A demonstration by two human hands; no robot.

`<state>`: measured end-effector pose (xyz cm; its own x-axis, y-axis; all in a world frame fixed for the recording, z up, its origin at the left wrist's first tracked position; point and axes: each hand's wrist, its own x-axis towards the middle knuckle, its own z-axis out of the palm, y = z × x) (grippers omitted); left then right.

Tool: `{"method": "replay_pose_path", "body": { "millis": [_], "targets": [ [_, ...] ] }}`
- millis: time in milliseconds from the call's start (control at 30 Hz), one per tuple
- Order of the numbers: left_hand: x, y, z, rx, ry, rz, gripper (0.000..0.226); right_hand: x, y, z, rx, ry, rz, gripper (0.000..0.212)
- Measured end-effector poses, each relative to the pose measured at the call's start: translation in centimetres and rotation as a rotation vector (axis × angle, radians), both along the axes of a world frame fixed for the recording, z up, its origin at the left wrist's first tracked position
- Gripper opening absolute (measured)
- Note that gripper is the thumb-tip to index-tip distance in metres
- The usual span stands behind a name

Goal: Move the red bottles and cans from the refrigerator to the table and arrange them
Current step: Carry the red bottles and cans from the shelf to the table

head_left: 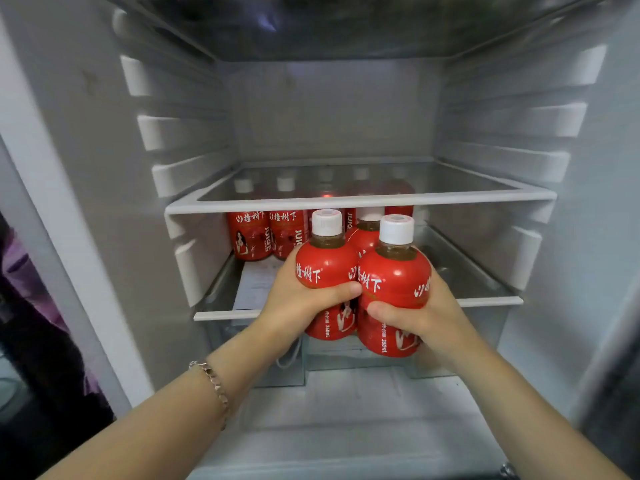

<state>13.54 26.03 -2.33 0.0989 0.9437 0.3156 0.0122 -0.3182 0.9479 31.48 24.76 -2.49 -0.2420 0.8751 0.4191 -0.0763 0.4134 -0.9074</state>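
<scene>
I look into an open refrigerator. My left hand [298, 299] grips a red bottle with a white cap [325, 261], held upright in front of the lower shelf. My right hand [422, 310] grips a second red bottle [393, 271] right beside it, the two bottles touching. Behind them a third red bottle [367, 233] stands on the shelf. Two more red bottles [249, 237] [289, 233] stand at the back left, and others show dimly through the glass shelf above.
A glass shelf with a white front rim [360, 202] hangs just above the bottle caps. The lower shelf's front rim [491, 301] runs behind my hands. A white paper [256, 282] lies on the lower shelf. A clear drawer [346, 362] sits underneath.
</scene>
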Motion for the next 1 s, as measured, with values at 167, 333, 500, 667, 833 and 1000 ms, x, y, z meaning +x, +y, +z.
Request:
{"method": "replay_pose_path", "body": {
  "millis": [167,333,500,667,833,1000],
  "targets": [
    [-0.1,-3.2,-0.1,0.012,-0.012,-0.031,0.081,0.0,-3.4,-0.1,0.01,0.019,-0.013,0.08],
    [-0.7,-8.0,0.3,0.026,-0.038,0.077,0.078,-0.5,-6.6,0.6,0.036,-0.021,0.08,0.08],
    [-1.6,-13.8,1.1,0.048,-0.036,0.285,0.082,-1.8,-8.4,1.4,0.049,-0.073,0.25,0.088],
    [-2.3,-22.0,-0.1,0.042,-0.045,0.613,0.094,-4.4,-12.0,0.7,0.059,-0.118,0.498,0.089],
    [-1.3,-31.5,-2.0,-0.018,-0.075,0.917,0.086,-6.4,-17.6,-1.3,0.023,-0.134,0.75,0.092],
    [0.3,-42.2,-3.1,-0.052,-0.102,1.172,0.085,-8.2,-25.6,-2.3,-0.007,-0.161,1.035,0.104]
  ]
}}
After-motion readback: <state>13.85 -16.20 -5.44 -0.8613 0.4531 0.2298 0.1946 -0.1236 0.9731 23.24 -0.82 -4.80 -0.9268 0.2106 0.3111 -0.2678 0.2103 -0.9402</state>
